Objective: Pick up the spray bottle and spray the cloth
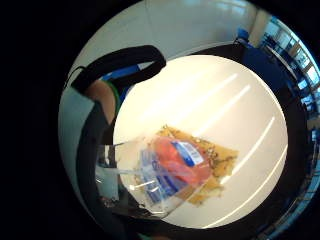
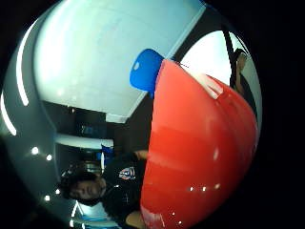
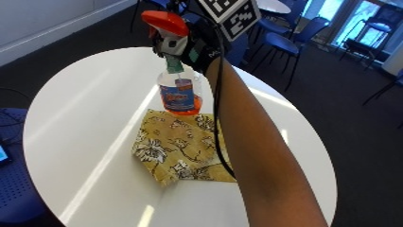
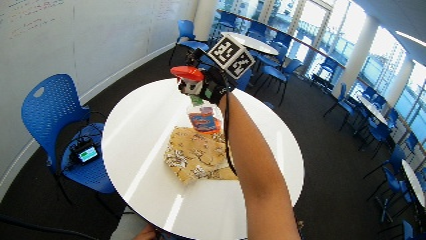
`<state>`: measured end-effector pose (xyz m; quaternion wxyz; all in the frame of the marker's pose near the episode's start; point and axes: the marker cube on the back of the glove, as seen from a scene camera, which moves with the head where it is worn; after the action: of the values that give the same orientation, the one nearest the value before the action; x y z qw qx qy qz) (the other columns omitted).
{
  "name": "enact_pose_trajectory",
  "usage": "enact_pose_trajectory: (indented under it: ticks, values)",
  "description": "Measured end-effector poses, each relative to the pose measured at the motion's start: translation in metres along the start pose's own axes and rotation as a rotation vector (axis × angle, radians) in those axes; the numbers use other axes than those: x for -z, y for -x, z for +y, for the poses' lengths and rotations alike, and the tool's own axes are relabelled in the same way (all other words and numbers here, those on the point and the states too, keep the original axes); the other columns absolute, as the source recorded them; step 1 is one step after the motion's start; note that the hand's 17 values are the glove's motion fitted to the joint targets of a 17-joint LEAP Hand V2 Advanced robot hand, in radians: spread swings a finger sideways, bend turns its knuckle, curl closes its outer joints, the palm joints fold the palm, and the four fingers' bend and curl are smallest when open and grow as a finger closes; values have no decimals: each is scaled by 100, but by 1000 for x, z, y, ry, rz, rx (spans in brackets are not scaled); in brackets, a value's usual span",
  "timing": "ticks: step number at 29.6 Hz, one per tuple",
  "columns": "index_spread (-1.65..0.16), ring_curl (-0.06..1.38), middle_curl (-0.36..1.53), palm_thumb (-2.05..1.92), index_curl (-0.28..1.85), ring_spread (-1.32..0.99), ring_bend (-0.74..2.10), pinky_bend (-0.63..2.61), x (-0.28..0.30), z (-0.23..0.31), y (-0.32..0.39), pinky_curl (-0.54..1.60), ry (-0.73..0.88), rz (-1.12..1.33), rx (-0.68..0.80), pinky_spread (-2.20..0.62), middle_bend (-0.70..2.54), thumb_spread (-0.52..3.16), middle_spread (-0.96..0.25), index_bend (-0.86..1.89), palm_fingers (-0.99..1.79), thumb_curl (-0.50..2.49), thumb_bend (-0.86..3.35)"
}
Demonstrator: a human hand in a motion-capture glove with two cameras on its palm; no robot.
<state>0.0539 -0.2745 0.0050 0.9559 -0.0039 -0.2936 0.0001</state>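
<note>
Right hand: the gloved right hand (image 3: 200,47) was raised above the desk at the end of an outstretched bare forearm, its fingers (image 3: 165,43) wrapped round the neck of the spray bottle just under the red head.
Spray bottle: the spray bottle (image 3: 178,87) hung upright in the air, held clear of the desk, with the red trigger head (image 3: 165,22) on top and a clear body below carrying a blue label and orange liquid in the bottom part.
Bottle against cloth: in the outside view the bottle's base sat over the far edge of the cloth, toward 12 o'clock of it; whether the base touched the fabric could not be told.
Cloth: the yellow floral cloth (image 3: 179,147) lay flat on the desk near its middle, one corner pointing to 6 o'clock.
Desk: the round white desk (image 3: 82,123) carried the cloth.
Palm views: the little finger side showed the bottle body (image 1: 165,172) close to the palm with the cloth (image 1: 220,162) beneath it; the thumb side was largely filled by the red head (image 2: 200,152).
Surroundings: a blue chair (image 4: 56,125) stood at 9 o'clock of the desk, holding a small device with a lit screen (image 4: 85,152).
</note>
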Motion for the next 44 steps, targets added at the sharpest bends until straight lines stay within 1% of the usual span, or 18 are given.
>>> enact_pose_trajectory:
  ticks: [3,5,11,16,23,29,37,44]
  values:
    - [-29,46,51,100,60,-22,61,29,-2,-8,9,46,-110,-149,28,-24,53,39,-23,18,125,81,-3]
    - [-29,46,51,100,60,-22,61,28,-3,-14,16,46,-154,-223,42,-24,53,40,-23,18,125,81,-3]
    - [-29,46,51,100,60,-22,61,27,-12,-25,23,45,-188,-360,45,-22,52,40,-23,18,125,81,-3]
    - [-30,46,52,100,59,-21,61,26,-23,-28,20,44,-203,-413,30,-22,54,40,-22,18,126,81,-3]
    - [-30,47,52,101,59,-20,62,27,-57,-29,20,43,-210,-499,7,-22,54,40,-21,17,126,81,-3]
    - [-29,47,52,101,59,-20,62,28,-55,-33,11,43,-240,-532,-15,-23,54,40,-20,18,127,81,-3]
    - [-29,47,52,101,59,-20,62,29,-64,-28,5,43,-208,-474,-42,-25,53,39,-19,18,126,81,-3]
    - [-29,47,52,101,59,-19,62,30,-59,-31,0,44,-205,-538,-56,-26,53,38,-19,18,127,81,-3]
